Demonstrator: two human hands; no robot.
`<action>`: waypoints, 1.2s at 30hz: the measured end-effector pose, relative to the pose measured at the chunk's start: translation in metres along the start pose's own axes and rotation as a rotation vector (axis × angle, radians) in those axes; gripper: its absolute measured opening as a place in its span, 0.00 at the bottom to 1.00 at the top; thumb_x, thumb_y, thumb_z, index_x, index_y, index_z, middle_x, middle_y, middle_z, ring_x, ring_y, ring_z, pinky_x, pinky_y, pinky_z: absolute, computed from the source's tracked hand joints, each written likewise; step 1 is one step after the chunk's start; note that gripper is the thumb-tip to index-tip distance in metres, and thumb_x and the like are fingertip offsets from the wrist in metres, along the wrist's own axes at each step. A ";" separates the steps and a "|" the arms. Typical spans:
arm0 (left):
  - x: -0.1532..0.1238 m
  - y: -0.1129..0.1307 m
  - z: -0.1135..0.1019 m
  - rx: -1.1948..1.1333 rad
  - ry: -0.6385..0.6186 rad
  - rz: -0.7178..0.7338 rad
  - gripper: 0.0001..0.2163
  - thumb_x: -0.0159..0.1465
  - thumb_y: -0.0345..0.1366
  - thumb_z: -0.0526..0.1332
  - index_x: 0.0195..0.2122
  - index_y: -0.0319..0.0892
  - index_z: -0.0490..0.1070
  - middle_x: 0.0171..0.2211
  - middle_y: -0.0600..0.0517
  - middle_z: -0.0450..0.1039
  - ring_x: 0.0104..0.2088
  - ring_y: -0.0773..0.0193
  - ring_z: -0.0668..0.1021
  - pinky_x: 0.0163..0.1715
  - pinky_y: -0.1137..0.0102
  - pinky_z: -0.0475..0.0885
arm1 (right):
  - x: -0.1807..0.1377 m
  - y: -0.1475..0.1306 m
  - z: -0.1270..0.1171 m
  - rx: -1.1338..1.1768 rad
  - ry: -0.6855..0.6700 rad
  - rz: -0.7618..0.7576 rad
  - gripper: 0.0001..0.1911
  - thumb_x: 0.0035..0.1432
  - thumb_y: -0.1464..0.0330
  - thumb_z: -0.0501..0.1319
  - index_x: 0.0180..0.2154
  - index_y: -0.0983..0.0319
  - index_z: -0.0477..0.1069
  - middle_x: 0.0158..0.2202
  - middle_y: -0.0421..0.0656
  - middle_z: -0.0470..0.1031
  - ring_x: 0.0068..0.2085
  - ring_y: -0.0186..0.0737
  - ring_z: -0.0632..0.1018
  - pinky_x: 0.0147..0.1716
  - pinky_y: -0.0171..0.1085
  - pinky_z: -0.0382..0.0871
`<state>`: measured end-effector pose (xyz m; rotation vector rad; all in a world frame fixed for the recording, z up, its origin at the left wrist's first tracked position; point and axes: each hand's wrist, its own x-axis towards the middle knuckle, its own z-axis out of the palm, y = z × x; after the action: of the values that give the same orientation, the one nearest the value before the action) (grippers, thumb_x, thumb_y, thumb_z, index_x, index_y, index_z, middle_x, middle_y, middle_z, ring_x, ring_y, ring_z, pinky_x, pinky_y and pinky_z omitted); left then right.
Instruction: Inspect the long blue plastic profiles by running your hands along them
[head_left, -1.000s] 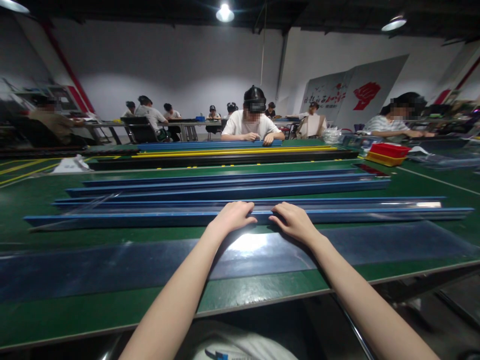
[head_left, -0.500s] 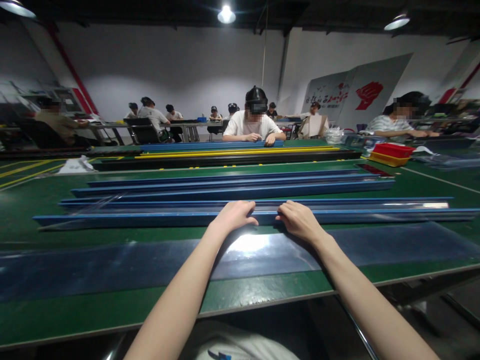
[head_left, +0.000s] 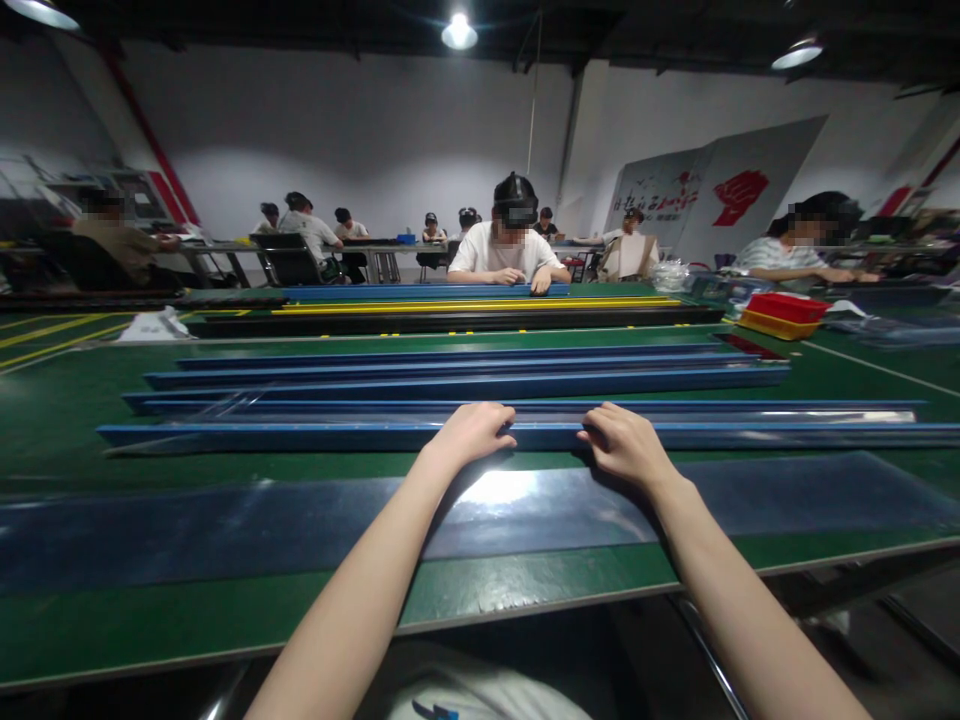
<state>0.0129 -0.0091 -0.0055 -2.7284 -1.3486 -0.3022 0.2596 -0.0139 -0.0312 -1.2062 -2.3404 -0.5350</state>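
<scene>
My left hand [head_left: 471, 433] and my right hand [head_left: 626, 445] both rest on the nearest long blue channel [head_left: 285, 436], which lies across the green table [head_left: 225, 620]. Each hand has its fingers curled over the channel's near edge, gripping it. The hands sit about a hand's width apart near the channel's middle. A clear film [head_left: 825, 414] lies along the channel's top. In front of the channel a long dark glossy sheet [head_left: 187, 530] lies flat on the table, under my wrists.
Further blue channels [head_left: 465, 382] lie parallel behind the near one. Beyond them run a black rail [head_left: 450, 320] and a yellow strip [head_left: 465, 305]. Red and yellow trays [head_left: 780, 310] stand at the right. A person [head_left: 510, 250] sits opposite; several others work at tables behind.
My right hand has slid to the right along the channel, widening the gap between the hands. The channel has shifted slightly to the right. My left hand has stayed in place.
</scene>
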 end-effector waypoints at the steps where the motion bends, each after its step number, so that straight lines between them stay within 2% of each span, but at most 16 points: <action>1: 0.000 0.000 0.000 0.002 -0.001 0.000 0.07 0.58 0.39 0.58 0.35 0.43 0.68 0.36 0.52 0.74 0.37 0.60 0.75 0.30 0.72 0.64 | 0.000 0.000 0.000 0.008 -0.003 0.004 0.11 0.57 0.67 0.51 0.26 0.62 0.67 0.26 0.45 0.71 0.31 0.39 0.69 0.29 0.34 0.56; 10: 0.001 0.000 0.002 0.011 -0.005 0.003 0.06 0.58 0.39 0.57 0.34 0.43 0.67 0.36 0.51 0.74 0.36 0.61 0.75 0.30 0.73 0.65 | 0.002 -0.008 0.000 0.096 -0.015 0.034 0.08 0.55 0.68 0.51 0.29 0.62 0.68 0.30 0.45 0.71 0.33 0.39 0.70 0.33 0.34 0.59; 14: 0.001 0.001 0.002 0.008 -0.005 0.000 0.06 0.58 0.39 0.57 0.34 0.43 0.67 0.35 0.51 0.74 0.36 0.60 0.75 0.30 0.72 0.65 | 0.009 -0.022 0.005 0.075 -0.028 -0.011 0.08 0.55 0.68 0.51 0.30 0.63 0.67 0.30 0.45 0.71 0.33 0.39 0.70 0.34 0.34 0.59; 18: 0.001 0.003 0.001 0.008 -0.011 -0.004 0.06 0.58 0.39 0.57 0.34 0.43 0.67 0.35 0.51 0.74 0.36 0.60 0.75 0.30 0.72 0.65 | 0.015 -0.030 0.012 0.037 -0.053 -0.057 0.09 0.57 0.64 0.52 0.31 0.63 0.66 0.30 0.45 0.71 0.33 0.40 0.70 0.32 0.34 0.59; 28: 0.000 -0.002 0.002 0.004 0.012 -0.011 0.09 0.58 0.42 0.58 0.35 0.43 0.68 0.35 0.51 0.74 0.36 0.60 0.75 0.31 0.72 0.65 | 0.016 -0.024 0.012 0.061 -0.038 -0.058 0.10 0.59 0.64 0.54 0.29 0.63 0.66 0.28 0.43 0.70 0.31 0.37 0.70 0.30 0.33 0.56; 36: 0.000 -0.001 0.000 0.033 0.011 -0.004 0.11 0.58 0.44 0.58 0.34 0.42 0.69 0.35 0.51 0.72 0.37 0.61 0.74 0.31 0.72 0.65 | 0.017 -0.023 0.008 0.043 -0.089 -0.020 0.11 0.58 0.63 0.54 0.28 0.62 0.67 0.28 0.43 0.71 0.31 0.37 0.70 0.28 0.33 0.54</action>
<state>0.0123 -0.0089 -0.0058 -2.6936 -1.3449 -0.2921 0.2296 -0.0110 -0.0311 -1.2108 -2.4278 -0.4435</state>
